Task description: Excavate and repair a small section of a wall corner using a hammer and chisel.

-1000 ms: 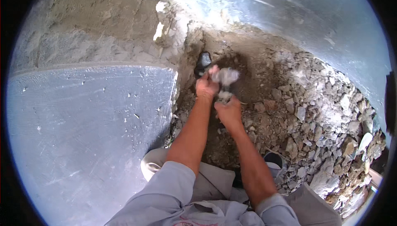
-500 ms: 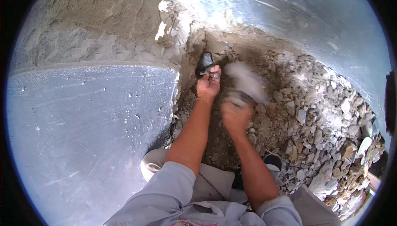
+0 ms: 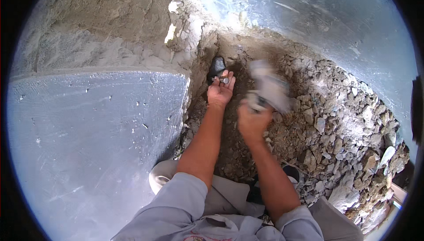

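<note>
My left hand [image 3: 221, 92] is closed around a metal chisel [image 3: 225, 80], whose round struck end faces up toward me. Just beyond its fingers a dark, shiny rounded piece [image 3: 217, 63], perhaps a pipe end, sits in the corner of the dug-out hollow. My right hand [image 3: 254, 119] grips a hammer [image 3: 273, 90] to the right of the chisel. The hammer's pale, blocky head is smeared by motion and stands apart from the chisel. Most of its handle is hidden in my fist, and the chisel's tip does not show.
A grey painted slab edge [image 3: 184, 108] borders the hollow on the left, and broken masonry [image 3: 194, 33] rises behind it. Loose rubble [image 3: 340, 135] is heaped on the right. A bluish-grey curved surface [image 3: 335, 16] closes off the far side. My knees flank the hollow.
The hammer head has shifted slightly right and turned in my right hand. My left hand and the chisel have moved a little left and stay by the dark piece.
</note>
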Demonstrator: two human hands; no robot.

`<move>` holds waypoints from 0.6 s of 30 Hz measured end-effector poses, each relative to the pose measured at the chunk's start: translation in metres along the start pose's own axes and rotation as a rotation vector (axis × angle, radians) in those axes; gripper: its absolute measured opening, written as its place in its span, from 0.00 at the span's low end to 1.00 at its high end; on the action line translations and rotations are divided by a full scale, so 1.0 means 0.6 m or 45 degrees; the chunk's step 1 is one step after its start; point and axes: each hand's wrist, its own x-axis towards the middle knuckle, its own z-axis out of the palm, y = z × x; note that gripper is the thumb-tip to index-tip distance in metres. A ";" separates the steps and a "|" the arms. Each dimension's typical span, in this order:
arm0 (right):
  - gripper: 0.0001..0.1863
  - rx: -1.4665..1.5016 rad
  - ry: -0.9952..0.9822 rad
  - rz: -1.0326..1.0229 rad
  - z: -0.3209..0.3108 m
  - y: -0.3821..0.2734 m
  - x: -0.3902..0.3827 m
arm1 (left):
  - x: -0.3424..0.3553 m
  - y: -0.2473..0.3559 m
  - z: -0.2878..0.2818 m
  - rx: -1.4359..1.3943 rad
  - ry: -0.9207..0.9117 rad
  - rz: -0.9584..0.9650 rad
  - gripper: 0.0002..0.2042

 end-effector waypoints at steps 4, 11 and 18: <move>0.15 0.015 -0.676 0.775 0.010 0.021 0.014 | -0.012 0.029 -0.021 -0.075 -0.189 -0.108 0.23; 0.11 0.278 -0.101 0.050 -0.005 -0.056 -0.005 | 0.006 0.038 -0.017 -0.152 -0.123 -0.123 0.23; 0.14 -0.336 -0.632 0.357 0.017 0.050 0.066 | 0.000 0.005 0.008 -0.050 0.014 -0.156 0.22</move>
